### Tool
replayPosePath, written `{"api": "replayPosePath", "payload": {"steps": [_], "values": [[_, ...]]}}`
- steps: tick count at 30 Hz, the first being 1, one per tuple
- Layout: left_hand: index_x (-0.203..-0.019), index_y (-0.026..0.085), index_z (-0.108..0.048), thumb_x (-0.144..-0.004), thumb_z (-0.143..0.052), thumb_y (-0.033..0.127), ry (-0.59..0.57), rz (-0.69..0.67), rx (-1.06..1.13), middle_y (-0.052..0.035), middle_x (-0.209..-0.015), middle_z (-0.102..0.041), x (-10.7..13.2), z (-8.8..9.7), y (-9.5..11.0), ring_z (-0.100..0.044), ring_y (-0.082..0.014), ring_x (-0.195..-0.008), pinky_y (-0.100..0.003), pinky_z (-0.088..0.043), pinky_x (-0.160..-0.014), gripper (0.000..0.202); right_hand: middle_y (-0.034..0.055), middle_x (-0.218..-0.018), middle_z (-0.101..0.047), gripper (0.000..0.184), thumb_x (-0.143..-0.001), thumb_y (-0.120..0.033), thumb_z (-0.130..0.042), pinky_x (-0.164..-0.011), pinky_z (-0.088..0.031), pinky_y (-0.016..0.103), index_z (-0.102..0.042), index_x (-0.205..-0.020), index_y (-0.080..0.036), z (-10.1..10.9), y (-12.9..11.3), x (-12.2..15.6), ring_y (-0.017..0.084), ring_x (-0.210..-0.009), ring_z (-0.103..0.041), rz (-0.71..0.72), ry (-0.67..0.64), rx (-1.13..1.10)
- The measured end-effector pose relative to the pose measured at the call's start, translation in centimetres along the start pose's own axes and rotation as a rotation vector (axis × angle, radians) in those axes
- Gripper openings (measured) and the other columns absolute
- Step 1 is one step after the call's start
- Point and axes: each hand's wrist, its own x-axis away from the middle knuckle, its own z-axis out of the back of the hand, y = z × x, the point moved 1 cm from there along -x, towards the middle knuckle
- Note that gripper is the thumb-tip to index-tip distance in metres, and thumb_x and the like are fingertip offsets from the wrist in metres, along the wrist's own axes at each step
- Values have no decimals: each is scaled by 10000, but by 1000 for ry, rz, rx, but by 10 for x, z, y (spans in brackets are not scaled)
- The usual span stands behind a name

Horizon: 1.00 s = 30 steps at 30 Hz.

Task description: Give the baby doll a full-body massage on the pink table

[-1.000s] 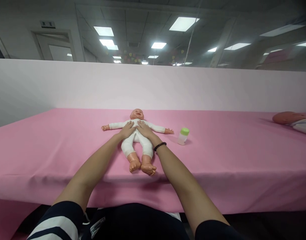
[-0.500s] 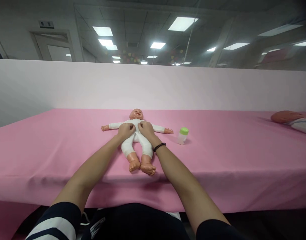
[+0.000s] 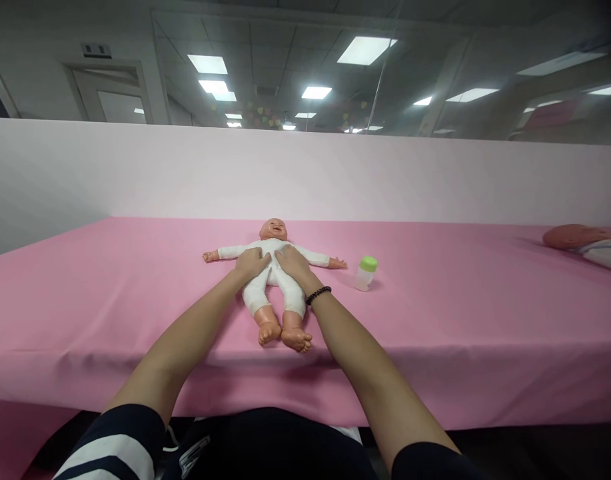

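Observation:
A baby doll (image 3: pixel 291 299) in a white suit lies on its back on the pink tablecloth (image 3: pixel 460 313), head away from me, arms spread, bare feet near the front edge. My left hand (image 3: pixel 252 262) rests on the left side of its torso, fingers laid nearly flat. My right hand (image 3: pixel 293 262), with a black bead bracelet at the wrist, lies the same way on the right side of the torso. The fingertips of both hands almost meet over the chest. A small clear bottle with a green cap (image 3: pixel 366 273) stands to the right of the doll's arm.
A pale pink partition (image 3: pixel 305 173) rises behind the table. Another doll (image 3: pixel 578 236) lies at the far right edge with a white cloth by it. Beyond the partition are ceiling lights and a door.
Half a second ago the fingers of both hands were curled and pinching at the doll's chest; now they lie flatter again, much as one second ago. The doll and bottle stayed put.

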Motion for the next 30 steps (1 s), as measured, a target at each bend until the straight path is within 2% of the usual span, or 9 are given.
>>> {"api": "replayPosePath", "payload": {"steps": [2, 4, 9, 13, 16, 19, 22, 25, 30], "values": [[-941, 149, -751, -943, -452, 409, 87, -13, -43, -170, -1005, -765, 4, 5, 4, -705, -307, -1003, -379, -491, -875, 396, 241, -1208, -699, 479, -1020, -392, -412, -1019, -464, 369, -721, -1175, -59, 5, -4, 5, 319, -1180, -652, -26, 80, 55], [-902, 165, -762, -925, -478, 352, 150, -76, -42, -142, -941, -767, 6, 7, 6, -705, -279, -938, -359, -489, -839, 341, 201, -1103, -739, 393, -994, -344, -467, -962, -483, 346, -766, -1059, -96, 8, -8, 7, 295, -1074, -690, -1, 124, 74], [-1061, 188, -790, -915, -475, 294, 70, -291, 139, -83, -1011, -782, 3, 3, 3, -706, -238, -939, -341, -511, -889, 364, 87, -1237, -726, 366, -971, -194, -454, -1053, -447, 290, -749, -1187, -182, 5, -8, 4, 207, -1181, -647, 241, 53, -95], [-1393, 199, -636, -950, -401, 285, -39, -361, 251, -51, -1432, -632, -3, -4, -3, -569, -231, -1331, -349, -404, -1145, 509, 84, -1555, -489, 497, -1011, -219, -394, -1233, -270, 327, -554, -1475, -145, -4, 0, -5, 208, -1479, -402, 260, -58, -154], [-1547, 118, -444, -986, -370, 356, -133, -202, 183, -113, -1644, -354, -7, -9, -7, -273, -252, -1550, -380, -212, -1259, 613, 87, -1688, -215, 588, -1050, -349, -358, -1282, -125, 429, -360, -1603, -151, -10, 6, -11, 266, -1587, -131, 132, -151, -107], [-1578, 79, -352, -1002, -353, 485, -167, -43, 112, -183, -1676, -234, -8, -9, -9, -172, -306, -1573, -424, -215, -1244, 706, 133, -1704, -103, 704, -1046, -477, -349, -1272, -151, 458, -239, -1638, -112, -11, 7, -10, 293, -1593, -77, 37, -151, -93], [-1467, 83, -499, -994, -342, 563, -121, 9, 34, -232, -1555, -460, -3, -4, -6, -431, -356, -1458, -435, -381, -1128, 691, 250, -1602, -352, 734, -1016, -542, -393, -1200, -311, 445, -415, -1542, -30, -5, 3, -3, 343, -1508, -340, -29, -48, -39], [-1123, 96, -725, -990, -367, 517, -23, 40, -108, -235, -1172, -723, 4, 5, 3, -677, -360, -1133, -417, -485, -938, 568, 267, -1244, -674, 593, -992, -527, -455, -1029, -462, 402, -691, -1234, -40, 4, -4, 4, 350, -1209, -633, -75, 72, 52], [-916, 138, -782, -990, -389, 382, 114, -51, -210, -197, -971, -757, 13, 12, 17, -708, -315, -947, -393, -488, -837, 469, 164, -1037, -755, 317, -963, -330, -522, -912, -494, 331, -769, -970, -132, 10, -12, 8, 272, -1013, -700, 39, 156, 91]]}}
